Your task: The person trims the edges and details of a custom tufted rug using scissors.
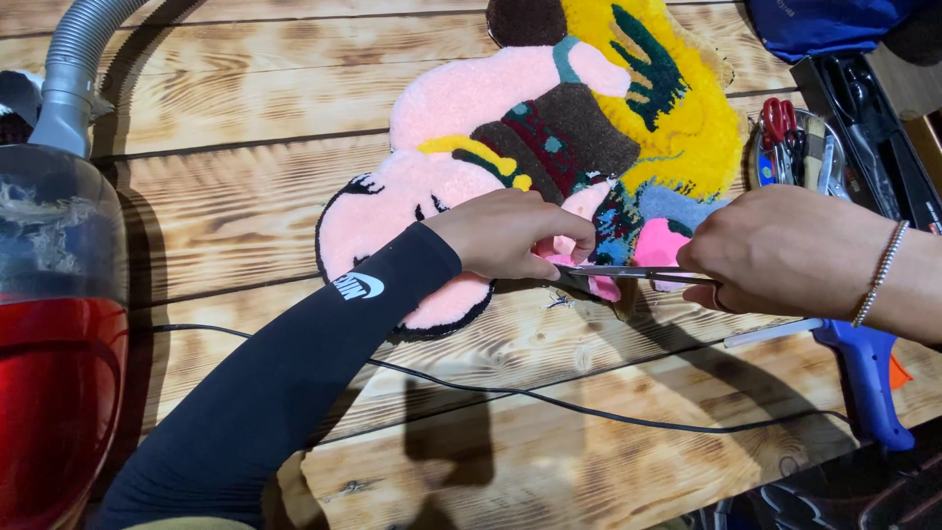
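A multicoloured tufted rug [549,147], cut in the shape of a cartoon figure with pink, yellow, brown and teal pile, was laid flat on a scorched, striped wooden plank table [235,196]. The left hand [510,234], its arm covered by a black sleeve, was pressed on the lower edge of the rug, with the fingers curled and a fold of pink pile pinched between thumb and fingertips. The right hand [785,250], a beaded bracelet worn at its wrist, was placed just right of the rug's lower edge and was closed around the handles of a pair of slim metal scissors [638,273]. The blades were pointed leftward toward the pinched pile and were seen nearly closed; whether pile lay between them could not be told.

Below the rug, a thin black cord [549,400] was stretched across the planks. Right of the rug and below the right hand, a blue glue gun [868,373] with a white nozzle was laid on the table. Right of the rug's upper part, a round metal tray [819,147] was set, with red-handled scissors and other tools held in it. Far to the left of the rug, a vacuum cleaner [59,324] with a clear and red canister and a grey ribbed hose was stood at the table's edge.
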